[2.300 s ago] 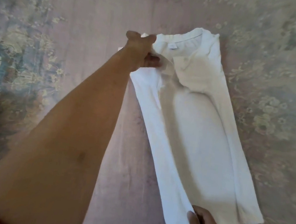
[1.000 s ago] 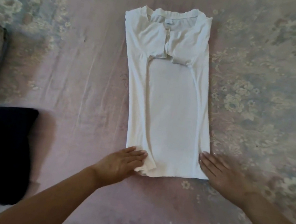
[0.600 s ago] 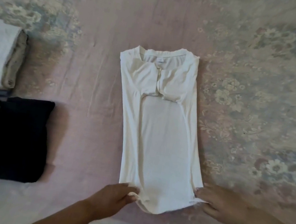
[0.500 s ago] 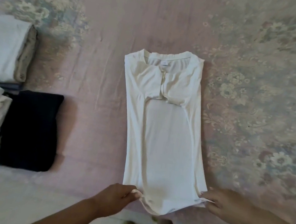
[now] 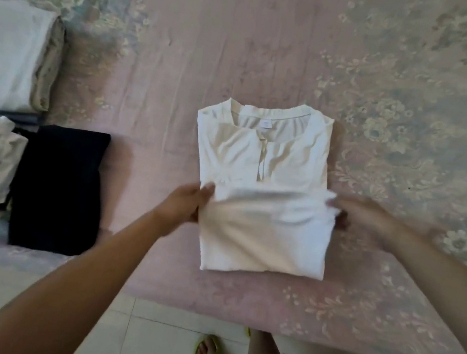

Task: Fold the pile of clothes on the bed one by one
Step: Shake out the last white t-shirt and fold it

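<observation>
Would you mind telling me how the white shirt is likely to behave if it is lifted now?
Probably floppy: the white shirt sags between the left hand and right hand. Likely light, since fingertips carry its hem. Its folds would probably fall open.

— What's the surface? 
— A bed [image 5: 202,51], pink floral sheet filling the frame. 
— And on it? 
— White shirt [image 5: 262,157] at centre, black folded garment [image 5: 58,187] at left, pale folded stack [image 5: 5,51] upper left.
</observation>
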Demonstrator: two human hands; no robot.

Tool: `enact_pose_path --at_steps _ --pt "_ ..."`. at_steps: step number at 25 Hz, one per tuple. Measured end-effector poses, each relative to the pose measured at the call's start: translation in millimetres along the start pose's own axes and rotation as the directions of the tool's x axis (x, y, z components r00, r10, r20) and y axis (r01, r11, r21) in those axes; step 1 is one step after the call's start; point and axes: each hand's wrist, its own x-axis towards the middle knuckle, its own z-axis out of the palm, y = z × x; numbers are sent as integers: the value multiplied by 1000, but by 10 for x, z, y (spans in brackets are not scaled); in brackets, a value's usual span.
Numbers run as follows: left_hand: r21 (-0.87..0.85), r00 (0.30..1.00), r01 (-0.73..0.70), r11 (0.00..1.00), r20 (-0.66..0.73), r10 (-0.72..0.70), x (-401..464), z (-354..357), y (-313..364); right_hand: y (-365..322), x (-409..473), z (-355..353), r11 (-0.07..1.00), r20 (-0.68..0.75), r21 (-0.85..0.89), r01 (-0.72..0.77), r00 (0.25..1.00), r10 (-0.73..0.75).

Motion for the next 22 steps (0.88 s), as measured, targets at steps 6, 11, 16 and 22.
enact_pose_path --at_steps 6,11,16,22 --pt "-17 914 -91 996 -399 77 1303 -21 672 -576 1248 193 957 -237 163 238 951 -196" --pt "172 693 -246 954 -657 297 1336 280 606 -472 1406 332 908 -448 -273 319 793 -413" --pt "199 668 -231 952 -679 304 1517 163 737 -616 1540 301 854 -487 -310 417 702 -520" --pt "896 503 -365 251 -37 864 1099 367 -58 31 1269 362 59 128 -902 427 396 -910"
